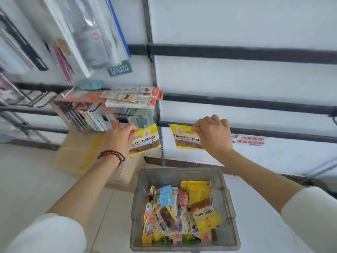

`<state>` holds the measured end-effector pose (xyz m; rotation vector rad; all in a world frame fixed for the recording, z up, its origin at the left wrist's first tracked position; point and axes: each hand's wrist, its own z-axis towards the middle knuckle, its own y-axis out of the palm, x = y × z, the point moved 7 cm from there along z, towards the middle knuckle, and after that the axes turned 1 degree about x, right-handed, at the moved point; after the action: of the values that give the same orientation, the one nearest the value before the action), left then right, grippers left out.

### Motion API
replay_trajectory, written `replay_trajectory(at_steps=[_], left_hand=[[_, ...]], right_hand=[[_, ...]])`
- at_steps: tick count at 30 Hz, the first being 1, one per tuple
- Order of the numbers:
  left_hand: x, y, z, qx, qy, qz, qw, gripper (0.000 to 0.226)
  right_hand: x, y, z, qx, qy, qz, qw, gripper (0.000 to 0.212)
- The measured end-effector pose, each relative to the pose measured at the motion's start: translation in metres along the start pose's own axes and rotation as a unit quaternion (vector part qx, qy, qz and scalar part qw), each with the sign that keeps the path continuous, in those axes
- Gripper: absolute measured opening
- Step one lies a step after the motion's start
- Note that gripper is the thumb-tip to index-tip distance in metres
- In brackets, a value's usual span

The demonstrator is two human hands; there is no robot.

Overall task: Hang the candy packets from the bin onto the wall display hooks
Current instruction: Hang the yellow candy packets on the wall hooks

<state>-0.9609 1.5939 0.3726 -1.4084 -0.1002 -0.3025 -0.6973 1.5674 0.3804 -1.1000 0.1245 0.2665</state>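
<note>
Just the head cam here. The right hand [213, 136] is pinching the top edge of a yellow candy packet [185, 137], fingers curled tight on the header. That header is sitting just under the lowest black rail [264, 130], so this hand is the nearer one to the wall. The packet is hanging flat to the wall, header up. I'm not making out the actual hook, too blurry.

The left hand [124, 137] is gripping a second yellow packet [145, 141] by its upper left corner, tilted, on the other side of the grey upright post [161, 143].

The grey bin [135, 207] is sitting on the pale tiled floor [27, 170] right below, holding plenty more packets. A cardboard box [82, 154] is resting beside it, under the stocked shelves.
</note>
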Motion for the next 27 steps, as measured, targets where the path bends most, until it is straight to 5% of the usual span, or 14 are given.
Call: replay_trajectory(at_steps=[8,15,27], left_hand=[[0.038,-0.183,0.033,0.134,0.051,0.071,0.987,0.021],[0.074,-0.361,0.060,0.286,0.086,0.058,0.953,0.011],[0.113,-0.539,0.076,0.421,0.130,0.042,0.897,0.018]], right_hand=[[-0.053,-0.189,0.093,0.245,-0.080,0.038,0.965,0.027],[-0.114,-0.327,0.153,0.385,-0.154,0.034,0.909,0.026],[-0.147,-0.469,0.237,0.391,-0.124,-0.002,0.912,0.025]])
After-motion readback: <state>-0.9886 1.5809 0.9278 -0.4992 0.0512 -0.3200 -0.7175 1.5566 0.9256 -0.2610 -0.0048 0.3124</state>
